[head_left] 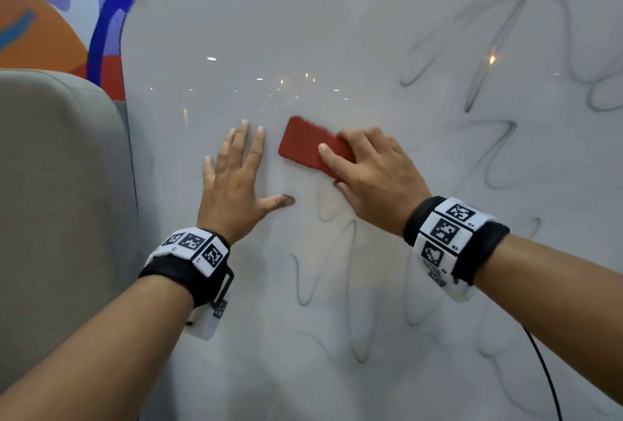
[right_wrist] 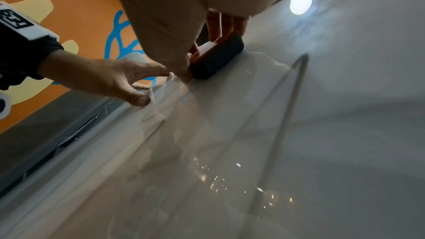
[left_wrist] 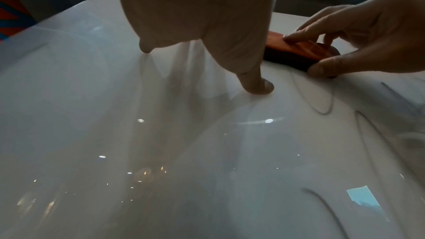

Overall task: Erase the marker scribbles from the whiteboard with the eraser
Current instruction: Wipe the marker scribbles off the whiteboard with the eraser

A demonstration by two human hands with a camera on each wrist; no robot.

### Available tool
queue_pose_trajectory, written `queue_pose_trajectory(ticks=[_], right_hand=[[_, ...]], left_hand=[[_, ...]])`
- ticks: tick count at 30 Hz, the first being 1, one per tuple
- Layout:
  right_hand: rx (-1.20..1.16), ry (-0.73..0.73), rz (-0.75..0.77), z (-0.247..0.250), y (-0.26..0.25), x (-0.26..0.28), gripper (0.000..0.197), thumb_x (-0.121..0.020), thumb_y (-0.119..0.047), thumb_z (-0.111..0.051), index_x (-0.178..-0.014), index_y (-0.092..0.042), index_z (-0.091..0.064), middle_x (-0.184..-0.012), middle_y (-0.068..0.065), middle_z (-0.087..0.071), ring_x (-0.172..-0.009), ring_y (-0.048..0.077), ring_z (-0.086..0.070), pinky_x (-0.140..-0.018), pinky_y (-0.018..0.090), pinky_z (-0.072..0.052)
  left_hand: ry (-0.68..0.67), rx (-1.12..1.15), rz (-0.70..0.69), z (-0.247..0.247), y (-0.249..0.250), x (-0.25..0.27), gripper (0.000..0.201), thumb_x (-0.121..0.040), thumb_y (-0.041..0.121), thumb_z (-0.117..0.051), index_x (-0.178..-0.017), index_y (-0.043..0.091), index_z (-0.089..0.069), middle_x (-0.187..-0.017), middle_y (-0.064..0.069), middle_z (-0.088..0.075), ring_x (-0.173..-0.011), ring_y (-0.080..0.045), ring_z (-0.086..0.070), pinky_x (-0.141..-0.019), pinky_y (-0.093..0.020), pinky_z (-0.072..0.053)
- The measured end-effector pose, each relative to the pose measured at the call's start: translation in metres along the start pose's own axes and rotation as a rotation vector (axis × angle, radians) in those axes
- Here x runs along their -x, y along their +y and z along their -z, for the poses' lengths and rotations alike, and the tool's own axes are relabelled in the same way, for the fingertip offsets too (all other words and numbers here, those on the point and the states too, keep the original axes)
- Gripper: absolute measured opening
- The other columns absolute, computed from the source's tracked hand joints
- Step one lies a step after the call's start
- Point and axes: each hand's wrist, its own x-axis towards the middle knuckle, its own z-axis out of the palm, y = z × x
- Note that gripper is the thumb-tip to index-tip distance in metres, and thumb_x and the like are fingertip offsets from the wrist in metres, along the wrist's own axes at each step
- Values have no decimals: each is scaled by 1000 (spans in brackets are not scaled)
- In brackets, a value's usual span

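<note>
Gripping red eraser (head_left: 308, 147) in right hand (head_left: 374, 181), left hand (head_left: 236, 184) flat, fingers spread, on whiteboard (head_left: 337, 49); risks smearing scribbles (head_left: 488, 49) if pressed unevenly.

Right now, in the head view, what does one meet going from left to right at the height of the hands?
Grey cushion → left hand flat on the whiteboard → red eraser → right hand gripping it → marker scribbles.

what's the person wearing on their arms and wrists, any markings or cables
Both forearms are bare, with no sleeves. The left hand and right hand each have a black wristband carrying white blocks printed with black square tag patterns. A thin black cable trails down near the right forearm.
</note>
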Motion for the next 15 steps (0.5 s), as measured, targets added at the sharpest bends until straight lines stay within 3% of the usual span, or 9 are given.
queue_pose_trajectory(ticks=[7, 12, 15], right_hand=[[31, 14, 120, -5, 3, 7, 54, -78, -24, -69, -128, -7, -59, -128, 19, -57, -105, 35, -49, -82, 45, -46], [24, 126, -118, 1, 10, -2, 57, -78, -23, -68, -132, -10, -58, -128, 20, -55, -105, 34, -41, -81, 46, -47], [-16, 114, -102, -15, -17, 14, 55, -76, -18, -66, -130, -11, -60, -125, 22, -57, -101, 34, -44, -78, 44, -44]], left_hand=[[-51, -65, 12, -4, -3, 3, 113, -71, 80, -52, -157, 32, 4, -163, 10, 15, -150, -13, 11, -116, -65, -12], [-48, -110, -4, -6, -7, 7, 108, -74, 83, -41, -155, 33, 10, -163, 9, 17, -150, -14, 13, -116, -63, -11], [-42, -103, -15, -9, -10, 9, 104, -77, 81, -38, -156, 33, 9, -164, 8, 16, -151, -14, 12, -117, -63, -11]])
